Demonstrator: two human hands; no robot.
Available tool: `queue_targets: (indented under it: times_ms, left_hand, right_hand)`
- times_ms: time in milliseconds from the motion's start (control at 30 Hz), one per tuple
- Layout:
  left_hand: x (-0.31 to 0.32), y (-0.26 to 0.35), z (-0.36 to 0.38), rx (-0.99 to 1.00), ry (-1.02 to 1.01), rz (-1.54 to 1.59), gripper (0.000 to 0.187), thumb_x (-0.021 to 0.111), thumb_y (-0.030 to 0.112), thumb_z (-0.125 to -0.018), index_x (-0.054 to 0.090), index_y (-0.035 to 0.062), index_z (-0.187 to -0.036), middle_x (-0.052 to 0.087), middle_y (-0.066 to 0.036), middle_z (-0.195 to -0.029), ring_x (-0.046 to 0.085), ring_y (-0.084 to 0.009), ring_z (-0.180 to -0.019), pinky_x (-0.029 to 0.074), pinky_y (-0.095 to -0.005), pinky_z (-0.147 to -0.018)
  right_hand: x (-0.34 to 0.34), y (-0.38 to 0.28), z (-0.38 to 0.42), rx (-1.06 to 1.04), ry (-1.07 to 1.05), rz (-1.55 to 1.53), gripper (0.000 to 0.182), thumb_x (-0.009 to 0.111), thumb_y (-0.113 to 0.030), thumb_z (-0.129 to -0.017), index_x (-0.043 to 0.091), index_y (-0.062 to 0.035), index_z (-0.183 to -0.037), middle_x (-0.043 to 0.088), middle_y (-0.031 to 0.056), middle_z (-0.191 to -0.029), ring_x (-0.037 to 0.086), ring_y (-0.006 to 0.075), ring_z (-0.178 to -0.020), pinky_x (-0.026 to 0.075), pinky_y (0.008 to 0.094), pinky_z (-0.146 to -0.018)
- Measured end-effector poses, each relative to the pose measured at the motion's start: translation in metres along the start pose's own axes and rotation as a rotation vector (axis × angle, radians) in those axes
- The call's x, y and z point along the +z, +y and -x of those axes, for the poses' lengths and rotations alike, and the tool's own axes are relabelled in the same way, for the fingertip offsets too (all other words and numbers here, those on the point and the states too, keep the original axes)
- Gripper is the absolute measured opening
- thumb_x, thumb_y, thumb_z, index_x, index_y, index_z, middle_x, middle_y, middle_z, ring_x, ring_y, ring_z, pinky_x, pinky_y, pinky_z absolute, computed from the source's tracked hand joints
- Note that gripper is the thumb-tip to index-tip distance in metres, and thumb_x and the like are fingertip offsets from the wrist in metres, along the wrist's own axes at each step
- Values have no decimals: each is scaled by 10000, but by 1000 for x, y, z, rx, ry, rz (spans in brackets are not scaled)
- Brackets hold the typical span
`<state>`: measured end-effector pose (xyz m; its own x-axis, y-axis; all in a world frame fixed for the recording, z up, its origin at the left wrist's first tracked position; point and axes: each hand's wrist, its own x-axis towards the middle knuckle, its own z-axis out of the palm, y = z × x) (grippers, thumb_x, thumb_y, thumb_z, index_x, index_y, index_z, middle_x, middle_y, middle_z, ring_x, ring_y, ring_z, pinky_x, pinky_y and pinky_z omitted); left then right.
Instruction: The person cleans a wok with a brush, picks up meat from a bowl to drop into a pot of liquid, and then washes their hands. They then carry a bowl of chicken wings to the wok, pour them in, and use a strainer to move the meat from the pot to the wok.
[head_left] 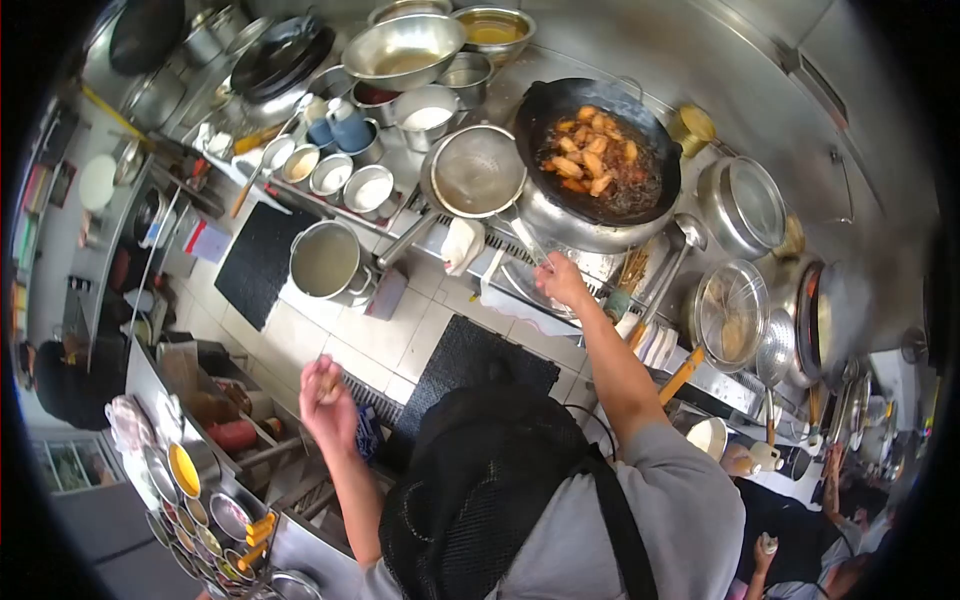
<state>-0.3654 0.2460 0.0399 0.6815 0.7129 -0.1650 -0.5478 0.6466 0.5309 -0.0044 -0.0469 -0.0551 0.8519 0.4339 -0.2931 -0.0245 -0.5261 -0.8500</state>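
Note:
My right hand (565,281) is closed round the end of a slim metal handle (528,238) beside the stove; what its far end is cannot be made out. Just beyond stands a black wok (535,115) of dark bubbling oil, with golden-brown fried pieces (592,148) in it. Left of the wok, a round strainer (478,170) rests over a pot, its thick handle pointing toward me. My left hand (328,392) hangs over the floor with its fingers curled and nothing visible in them. A white cloth (462,246) lies at the counter edge near the strainer.
Small containers of white and yellowish contents (332,174) line the counter at left. A pot of cloudy liquid (326,258) stands below its edge. Right of the wok are a ladle (690,232) and a wire strainer (733,315). Another person (790,530) is at lower right.

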Motion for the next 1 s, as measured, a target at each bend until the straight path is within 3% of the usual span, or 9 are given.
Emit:
queue_targets:
  times_ms: [100, 333, 400, 500, 567, 633, 767, 900, 1000]
  left_hand:
    - [80, -55, -57, -119, -166, -225, 257, 591, 132, -890, 566, 54, -1134, 595, -114, -1089, 565, -191, -926, 439, -208, -660]
    - [209, -156, -164, 131, -546, -1085, 244, 608, 90, -870, 551, 64, -1106, 625, -87, -995, 581, -143, -855, 439, -242, -638]
    - [234, -184, -175, 495, -733, -1584, 298, 619, 75, -860, 543, 41, -1146, 610, -119, -1020, 593, -184, -848, 470, -311, -672]
    - [254, -214, -168, 544, -1052, -1605, 356, 617, 34, -847, 536, 36, -1194, 578, -161, -1084, 589, -245, -952, 470, -353, -802]
    - [286, -218, -132, 1092, -1124, -1522, 396, 605, 15, -853, 511, 17, -1237, 551, -169, -1144, 546, -256, -1085, 424, -349, -916]
    - [291, -214, -95, 882, -989, -1209, 359, 606, 50, -865, 516, 22, -1212, 549, -188, -1169, 502, -308, -1177, 365, -412, -1010]
    - [209, -249, -59, 309, -764, -720, 167, 533, 58, -935, 474, 47, -1092, 522, -87, -1047, 510, -193, -978, 405, -327, -910]
    - [119, -324, -14, -123, -1103, -1076, 198, 563, 58, -922, 441, 51, -1078, 497, -63, -980, 493, -153, -931, 420, -288, -850]
    - [124, -392, 44, -519, -1224, -879, 227, 609, 117, -917, 468, 49, -1081, 534, -66, -980, 529, -164, -947, 443, -302, -860]
  right_hand:
    - [-13, -4, 7, -127, 65, 196, 217, 643, -162, -848, 563, 31, -907, 660, 173, -798, 664, 277, -692, 504, 399, -631]
    - [-41, -52, 112, -117, -44, -159, 240, 644, -195, -868, 604, -5, -1009, 612, 85, -677, 587, 188, -606, 471, 354, -592]
    - [-49, -56, 141, -8, -53, -245, 237, 637, -196, -888, 607, -31, -1055, 573, 35, -635, 532, 119, -550, 428, 290, -518]
    - [-69, -71, 187, 152, -55, -449, 245, 638, -207, -893, 602, -34, -1062, 561, 19, -626, 502, 92, -526, 398, 266, -484]
    - [-74, -62, 215, 199, 57, -525, 234, 641, -214, -894, 612, -38, -1045, 546, 9, -609, 477, 74, -509, 381, 257, -464]
    - [-72, -52, 233, 166, 180, -457, 223, 642, -203, -895, 624, -32, -1037, 542, 4, -600, 473, 67, -508, 373, 249, -456]
    - [-75, -48, 281, 280, 477, -515, 240, 644, -173, -904, 614, -33, -1097, 510, -25, -616, 426, 38, -490, 330, 219, -433]
    - [-89, -28, 326, 402, 743, -365, 203, 657, -193, -874, 620, 4, -908, 561, 24, -601, 488, 84, -501, 378, 263, -459]
    - [-108, -28, 355, 460, 875, -364, 199, 646, -190, -877, 612, 5, -901, 550, 24, -594, 475, 86, -490, 372, 265, -455]
